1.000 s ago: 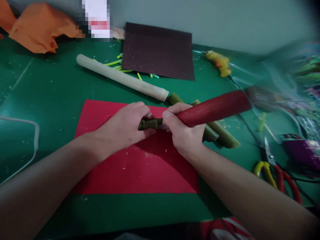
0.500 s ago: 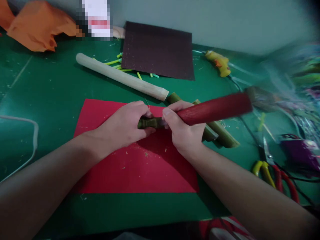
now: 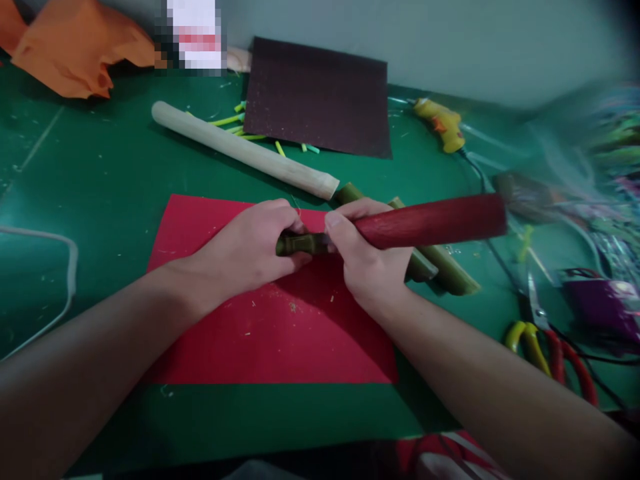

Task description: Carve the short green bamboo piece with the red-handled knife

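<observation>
Above the middle of a red sheet (image 3: 240,347), my left hand (image 3: 250,243) is closed around a short green bamboo piece (image 3: 315,244), its fingers wrapped so that much of the piece is hidden. My right hand (image 3: 373,260) grips a thick red wooden handle (image 3: 440,220) that sticks out to the right. Something greyish shows at my right fingertips, against the bamboo's end; whether it is a blade I cannot tell. Fine shavings are scattered over the sheet below my hands.
Beyond the sheet lie a pale peeled stick (image 3: 245,153), split bamboo lengths (image 3: 450,270) and a dark sheet (image 3: 320,100) over yellow-green strips. To the right are a yellow glue gun (image 3: 443,125), scissors or pliers with yellow and red handles (image 3: 537,320) and a purple box (image 3: 603,310). A white cord (image 3: 73,267) curves at left.
The red handle has tilted slightly, its free end now a little lower. Both hands keep their hold in nearly the same place; the whole view has shifted very slightly.
</observation>
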A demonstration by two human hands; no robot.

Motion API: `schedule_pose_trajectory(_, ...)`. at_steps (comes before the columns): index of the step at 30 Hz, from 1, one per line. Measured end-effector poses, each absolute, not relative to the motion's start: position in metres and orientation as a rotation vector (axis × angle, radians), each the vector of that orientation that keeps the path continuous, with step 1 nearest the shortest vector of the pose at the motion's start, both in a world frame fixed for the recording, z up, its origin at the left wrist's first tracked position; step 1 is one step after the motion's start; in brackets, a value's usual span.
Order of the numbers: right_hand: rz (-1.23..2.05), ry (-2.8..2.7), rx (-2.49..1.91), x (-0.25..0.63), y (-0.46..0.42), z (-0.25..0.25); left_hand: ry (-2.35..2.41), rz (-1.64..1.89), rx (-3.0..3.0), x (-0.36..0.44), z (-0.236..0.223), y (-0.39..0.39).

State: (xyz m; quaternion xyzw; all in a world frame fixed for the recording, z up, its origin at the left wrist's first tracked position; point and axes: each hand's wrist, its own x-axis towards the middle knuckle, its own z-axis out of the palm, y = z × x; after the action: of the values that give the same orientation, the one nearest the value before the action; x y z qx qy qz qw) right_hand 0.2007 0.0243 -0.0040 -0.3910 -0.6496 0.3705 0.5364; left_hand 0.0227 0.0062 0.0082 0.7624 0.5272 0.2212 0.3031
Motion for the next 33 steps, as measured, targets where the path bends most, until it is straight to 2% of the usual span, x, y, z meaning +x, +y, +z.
schedule_pose_trajectory(7,0.948,-1.565,-0.825,0.202,0.0274,-0.0078,1.415,0.563,2.054,0.0245,0.0123,0.0063)
schedule_pose_trajectory(15,0.84,-1.572,-0.903,0.202,0.0254,-0.0066,1.416,0.583,2.065,0.024,0.011,0.0053)
schedule_pose_trajectory(22,0.916,-1.639,-0.756,0.205,0.0273,-0.0092,1.428,0.568,2.068,0.0244,0.0113,0.0062)
schedule_pose_trajectory(33,0.809,-1.626,-0.876,0.2044,0.0243,-0.0077,1.425,0.586,2.06,0.0233,0.0098,0.0061)
